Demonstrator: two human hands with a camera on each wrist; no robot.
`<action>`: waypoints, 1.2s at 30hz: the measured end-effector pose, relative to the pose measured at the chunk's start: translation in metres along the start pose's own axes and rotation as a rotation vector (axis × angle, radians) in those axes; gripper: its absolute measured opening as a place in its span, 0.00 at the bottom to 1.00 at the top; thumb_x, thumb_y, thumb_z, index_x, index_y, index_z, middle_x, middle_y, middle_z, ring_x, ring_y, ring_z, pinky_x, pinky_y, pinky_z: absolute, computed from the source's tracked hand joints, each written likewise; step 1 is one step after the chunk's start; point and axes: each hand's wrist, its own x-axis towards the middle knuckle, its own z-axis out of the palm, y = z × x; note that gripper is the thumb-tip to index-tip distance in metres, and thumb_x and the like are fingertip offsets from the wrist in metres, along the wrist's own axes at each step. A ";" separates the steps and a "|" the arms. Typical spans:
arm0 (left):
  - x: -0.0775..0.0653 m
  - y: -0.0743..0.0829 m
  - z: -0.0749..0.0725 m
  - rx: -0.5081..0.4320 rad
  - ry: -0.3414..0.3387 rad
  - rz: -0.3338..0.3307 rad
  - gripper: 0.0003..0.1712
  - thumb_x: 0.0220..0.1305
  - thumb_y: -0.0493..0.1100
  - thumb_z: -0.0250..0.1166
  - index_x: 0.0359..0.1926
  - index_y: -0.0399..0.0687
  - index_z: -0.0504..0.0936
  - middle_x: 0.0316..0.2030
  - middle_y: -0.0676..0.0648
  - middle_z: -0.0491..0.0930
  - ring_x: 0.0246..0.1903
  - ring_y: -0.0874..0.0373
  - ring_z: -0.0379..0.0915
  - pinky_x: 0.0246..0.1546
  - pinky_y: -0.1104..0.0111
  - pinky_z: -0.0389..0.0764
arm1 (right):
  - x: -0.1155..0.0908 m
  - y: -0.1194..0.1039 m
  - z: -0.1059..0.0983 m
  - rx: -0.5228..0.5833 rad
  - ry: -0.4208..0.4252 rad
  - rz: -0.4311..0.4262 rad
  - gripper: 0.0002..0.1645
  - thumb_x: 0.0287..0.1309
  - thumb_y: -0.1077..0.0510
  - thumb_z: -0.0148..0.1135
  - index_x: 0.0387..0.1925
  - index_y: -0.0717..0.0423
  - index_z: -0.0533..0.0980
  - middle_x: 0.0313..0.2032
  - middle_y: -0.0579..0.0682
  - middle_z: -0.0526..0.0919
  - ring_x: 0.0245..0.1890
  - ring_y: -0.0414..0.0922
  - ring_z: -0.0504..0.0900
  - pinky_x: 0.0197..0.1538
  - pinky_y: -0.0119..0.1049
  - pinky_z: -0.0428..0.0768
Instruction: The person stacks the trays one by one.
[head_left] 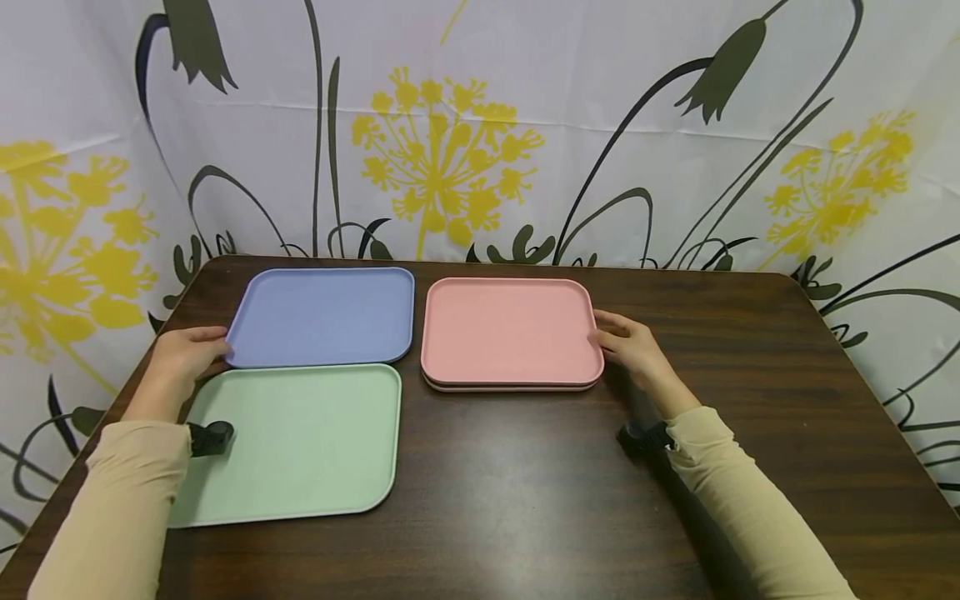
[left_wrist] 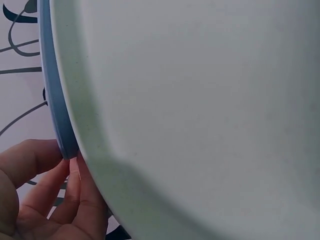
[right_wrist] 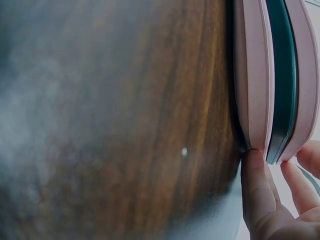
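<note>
My left hand point(head_left: 182, 360) pinches the left front corner of a blue tray point(head_left: 322, 317). In the left wrist view its thumb point(left_wrist: 37, 156) lies at the blue rim, with the other fingers beneath. A larger light green tray point(head_left: 300, 442) lies in front, overlapping my left wrist's view. At the right edge of a stack, my right hand point(head_left: 632, 354) holds the top pink tray point(head_left: 510, 333), thumb on its rim. In the right wrist view, a dark teal tray point(right_wrist: 282, 85) sits between that one and a lower pink tray point(right_wrist: 257, 85), which another fingertip touches.
The trays lie on a dark wood-grain table point(head_left: 510, 492). Behind it hangs a white cloth point(head_left: 585, 50) printed with yellow flowers and dark stems. A black strap point(head_left: 210, 437) sits on the left wrist, and another band point(head_left: 645, 437) on the right.
</note>
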 end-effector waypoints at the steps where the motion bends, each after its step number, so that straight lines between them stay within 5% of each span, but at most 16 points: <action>1: 0.000 0.001 0.000 0.004 -0.002 0.000 0.31 0.65 0.34 0.50 0.67 0.26 0.57 0.65 0.23 0.57 0.21 0.84 0.62 0.20 0.85 0.76 | 0.000 0.000 0.000 0.000 0.000 0.003 0.31 0.65 0.62 0.53 0.68 0.62 0.60 0.62 0.68 0.67 0.40 0.29 0.76 0.42 0.18 0.79; 24: -0.003 0.006 -0.003 0.005 -0.005 0.088 0.30 0.67 0.37 0.47 0.65 0.21 0.57 0.63 0.23 0.59 0.22 0.83 0.65 0.23 0.84 0.79 | 0.000 0.002 0.000 0.015 0.001 -0.013 0.31 0.65 0.62 0.53 0.68 0.64 0.60 0.59 0.66 0.70 0.36 0.27 0.77 0.42 0.19 0.80; 36: -0.004 0.008 -0.002 -0.028 0.025 0.070 0.30 0.67 0.41 0.49 0.64 0.23 0.61 0.58 0.25 0.66 0.21 0.80 0.66 0.22 0.84 0.77 | 0.001 0.002 -0.001 0.012 -0.004 -0.005 0.31 0.65 0.62 0.53 0.68 0.63 0.60 0.60 0.67 0.68 0.37 0.29 0.77 0.42 0.19 0.80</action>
